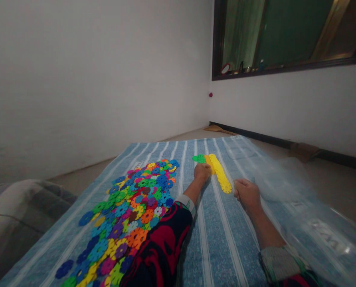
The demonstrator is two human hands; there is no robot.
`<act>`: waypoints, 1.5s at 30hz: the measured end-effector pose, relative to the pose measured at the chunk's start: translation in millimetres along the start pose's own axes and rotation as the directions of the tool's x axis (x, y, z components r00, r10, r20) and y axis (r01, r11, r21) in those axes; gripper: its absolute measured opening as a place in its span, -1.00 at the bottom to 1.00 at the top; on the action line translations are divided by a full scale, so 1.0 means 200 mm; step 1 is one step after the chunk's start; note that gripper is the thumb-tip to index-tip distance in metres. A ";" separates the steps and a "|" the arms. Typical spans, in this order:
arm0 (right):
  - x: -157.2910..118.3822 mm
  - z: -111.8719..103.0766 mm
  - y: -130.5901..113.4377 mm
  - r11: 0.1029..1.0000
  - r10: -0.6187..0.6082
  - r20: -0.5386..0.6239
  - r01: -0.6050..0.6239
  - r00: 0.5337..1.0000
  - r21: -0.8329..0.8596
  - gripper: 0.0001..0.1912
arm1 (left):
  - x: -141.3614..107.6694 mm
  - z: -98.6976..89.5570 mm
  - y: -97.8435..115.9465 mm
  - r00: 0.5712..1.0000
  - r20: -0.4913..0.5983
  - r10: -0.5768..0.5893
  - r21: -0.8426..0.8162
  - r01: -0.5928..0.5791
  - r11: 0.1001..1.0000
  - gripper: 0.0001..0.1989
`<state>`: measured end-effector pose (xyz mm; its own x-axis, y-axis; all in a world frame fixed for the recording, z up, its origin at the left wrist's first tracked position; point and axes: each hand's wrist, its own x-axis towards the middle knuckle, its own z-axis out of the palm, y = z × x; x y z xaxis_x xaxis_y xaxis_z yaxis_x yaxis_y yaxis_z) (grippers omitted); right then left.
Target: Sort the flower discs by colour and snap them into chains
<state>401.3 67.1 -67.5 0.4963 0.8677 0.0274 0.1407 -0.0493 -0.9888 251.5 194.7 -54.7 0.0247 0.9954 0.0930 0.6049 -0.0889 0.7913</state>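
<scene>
A long overlapping row of yellow notched discs (220, 174) lies on the blue striped cloth. Beside it on the left is a shorter orange-yellow row (208, 160), and further left some green discs (199, 158). My left hand (202, 172) is closed at the near end of the orange-yellow row; what its fingertips hold, if anything, is hidden. Just right of the yellow row's near end, my right hand (247, 193) has its fingers curled together, and anything between them is too small to make out. A large heap of multicoloured discs (139, 213) spreads to the left of my left arm.
The striped cloth (208, 247) covers the work surface. Clear plastic bags (297, 195) lie along its right side. A grey checked fabric (25, 223) is at the far left. Behind are white walls, a dark-framed window (218, 44) and a brown object (304, 151) on the floor.
</scene>
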 end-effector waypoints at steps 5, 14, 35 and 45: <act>-0.01 -0.02 0.01 1.000 -0.004 0.001 0.004 1.000 -0.013 -0.66 | -0.08 -0.18 -0.01 0.996 0.021 0.092 0.061 -0.093 0.994 -0.82; -0.02 -0.05 0.00 1.000 -0.008 -0.017 0.008 1.000 -0.005 -0.67 | -0.48 -0.87 -0.23 0.952 0.267 0.151 0.286 -0.228 0.931 -0.88; -0.05 -0.07 -0.03 0.995 -0.065 0.022 0.066 0.998 -0.076 -0.73 | -0.77 -0.94 -0.31 0.953 0.292 0.073 0.767 -0.279 0.578 -0.79; -0.05 -0.06 -0.02 0.998 -0.030 0.003 0.030 1.000 -0.047 -0.72 | -0.76 -0.89 -0.28 0.968 0.248 0.038 0.701 -0.206 0.683 -0.87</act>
<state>406.2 52.4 -61.8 0.4892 0.8703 0.0564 0.1956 -0.0465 -0.9796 71.8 41.1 -5.8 0.2438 0.9694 -0.0297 0.9658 -0.2399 0.0982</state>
